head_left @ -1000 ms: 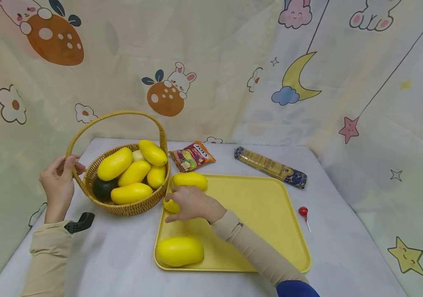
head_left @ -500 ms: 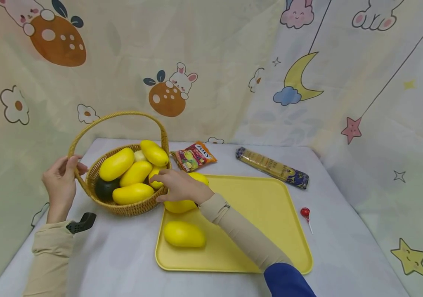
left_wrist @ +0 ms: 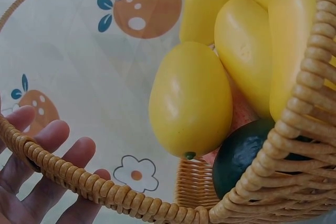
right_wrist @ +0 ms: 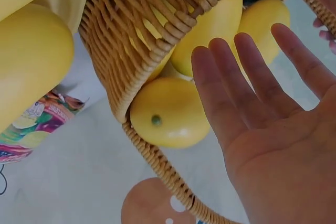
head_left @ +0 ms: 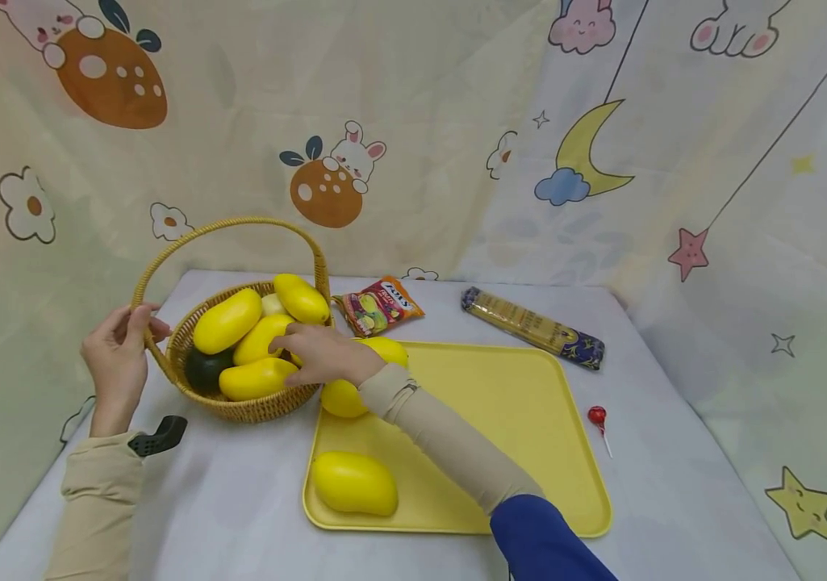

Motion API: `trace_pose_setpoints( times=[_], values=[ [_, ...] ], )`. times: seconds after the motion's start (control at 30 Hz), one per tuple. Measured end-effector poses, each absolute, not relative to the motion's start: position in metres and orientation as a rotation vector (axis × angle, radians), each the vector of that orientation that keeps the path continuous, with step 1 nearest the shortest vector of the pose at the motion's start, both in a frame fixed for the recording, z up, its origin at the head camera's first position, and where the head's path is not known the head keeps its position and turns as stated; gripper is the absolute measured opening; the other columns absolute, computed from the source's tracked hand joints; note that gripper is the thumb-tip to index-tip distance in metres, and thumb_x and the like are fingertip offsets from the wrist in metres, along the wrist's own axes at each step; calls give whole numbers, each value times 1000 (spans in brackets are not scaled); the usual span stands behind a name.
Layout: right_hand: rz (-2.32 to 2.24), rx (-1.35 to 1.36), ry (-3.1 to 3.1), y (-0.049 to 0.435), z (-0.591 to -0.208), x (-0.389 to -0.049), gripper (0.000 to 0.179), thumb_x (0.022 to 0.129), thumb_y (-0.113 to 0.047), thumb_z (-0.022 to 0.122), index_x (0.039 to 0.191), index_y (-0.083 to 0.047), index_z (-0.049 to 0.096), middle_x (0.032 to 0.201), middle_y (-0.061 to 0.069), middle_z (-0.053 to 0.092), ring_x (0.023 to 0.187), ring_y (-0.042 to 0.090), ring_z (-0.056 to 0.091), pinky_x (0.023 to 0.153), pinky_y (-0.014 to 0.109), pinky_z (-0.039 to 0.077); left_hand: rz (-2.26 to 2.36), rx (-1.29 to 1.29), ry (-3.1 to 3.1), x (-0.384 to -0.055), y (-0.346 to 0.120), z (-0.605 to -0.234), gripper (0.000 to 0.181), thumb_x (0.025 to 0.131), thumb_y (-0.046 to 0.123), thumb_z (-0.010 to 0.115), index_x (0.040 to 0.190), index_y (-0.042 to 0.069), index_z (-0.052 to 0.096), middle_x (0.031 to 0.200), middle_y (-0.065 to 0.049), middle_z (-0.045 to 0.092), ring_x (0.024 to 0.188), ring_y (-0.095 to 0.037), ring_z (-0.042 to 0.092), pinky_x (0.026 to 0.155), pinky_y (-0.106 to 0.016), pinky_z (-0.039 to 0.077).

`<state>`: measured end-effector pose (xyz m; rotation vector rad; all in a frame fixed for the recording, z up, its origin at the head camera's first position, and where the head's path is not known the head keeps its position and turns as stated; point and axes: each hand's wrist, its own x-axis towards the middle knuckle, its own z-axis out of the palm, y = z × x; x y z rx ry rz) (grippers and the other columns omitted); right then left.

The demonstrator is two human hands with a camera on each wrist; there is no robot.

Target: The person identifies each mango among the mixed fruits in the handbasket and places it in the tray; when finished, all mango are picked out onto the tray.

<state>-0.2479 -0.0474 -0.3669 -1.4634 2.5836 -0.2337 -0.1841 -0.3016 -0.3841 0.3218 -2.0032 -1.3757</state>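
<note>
Nearest in, one mango (head_left: 355, 482) sat alone by the near-left corner of the yellow tray (head_left: 522, 403), flat on the white-covered bench (head_left: 224, 508); a blue sleeve (head_left: 544, 537) reached over the near edge, beige along the forearm, and out ahead was the right hand (head_left: 322, 353), spread above the basket's right side, fingers apart and nearly straight, palm bare, nothing in its hold; whether its fingertips met the fruit, you could not tell; past that forearm, a second mango (head_left: 342, 399) and a third (head_left: 387, 351) lay at the tray's far-left corner; over at the left, the left hand (head_left: 115, 347) had the handle (head_left: 261, 219) between thumb and bent fingers; the wicker basket (head_left: 261, 410) stood just left of the tray, heaped with mangoes (head_left: 227, 320), a dark avocado (head_left: 207, 371) tucked low among them; a red lollipop (head_left: 598, 415) lay right of the tray; farther back, a fruit-sweets packet (head_left: 379, 307), then a slanting gold-and-blue packet (head_left: 529, 325); behind everything hung a rabbit-print curtain (head_left: 420, 81).
</note>
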Motion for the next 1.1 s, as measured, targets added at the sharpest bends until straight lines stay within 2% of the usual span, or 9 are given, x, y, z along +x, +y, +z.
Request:
trace_pose_setpoints(
  times=[0.27, 0.43, 0.67, 0.87, 1.1],
  values=[
    [-99, -1486, 2594, -66, -380, -255, 50, 89, -39, 67, 133, -19, 55, 116, -3, 56, 96, 7, 53, 81, 18, 45, -1372, 297, -1992, -187, -301, -386, 35, 96, 32, 54, 110, 3, 68, 73, 15, 60, 70, 0, 60, 73, -6, 46],
    [-110, -1449, 2586, -76, -385, -253, 51, 88, -38, 68, 134, -22, 54, 120, -6, 55, 102, 5, 53, 81, 18, 45, -1386, 324, -1998, -187, -302, -386, 31, 96, 33, 55, 109, 9, 69, 74, 13, 60, 70, 0, 60, 74, -5, 46],
    [-114, -1486, 2594, -87, -392, -252, 54, 86, -38, 71, 135, -23, 54, 125, -7, 55, 107, 5, 52, 83, 18, 46, -1398, 340, -1999, -188, -302, -386, 31, 96, 32, 54, 111, 9, 69, 74, 13, 61, 71, -1, 60, 75, -5, 46],
    [-98, -1520, 2597, -96, -394, -250, 49, 86, -35, 72, 131, -26, 57, 125, -8, 57, 107, 4, 53, 83, 17, 46, -1384, 370, -2009, -186, -304, -385, 36, 96, 33, 53, 115, 6, 67, 75, 14, 60, 72, 1, 60, 75, -5, 45],
    [-39, -1499, 2584, -101, -399, -250, 47, 89, -35, 68, 133, -27, 56, 126, -10, 56, 110, 4, 51, 87, 16, 45, -1401, 380, -2006, -188, -303, -386, 31, 96, 32, 54, 113, 11, 69, 76, 14, 61, 73, 1, 61, 75, -5, 45]
  ],
)
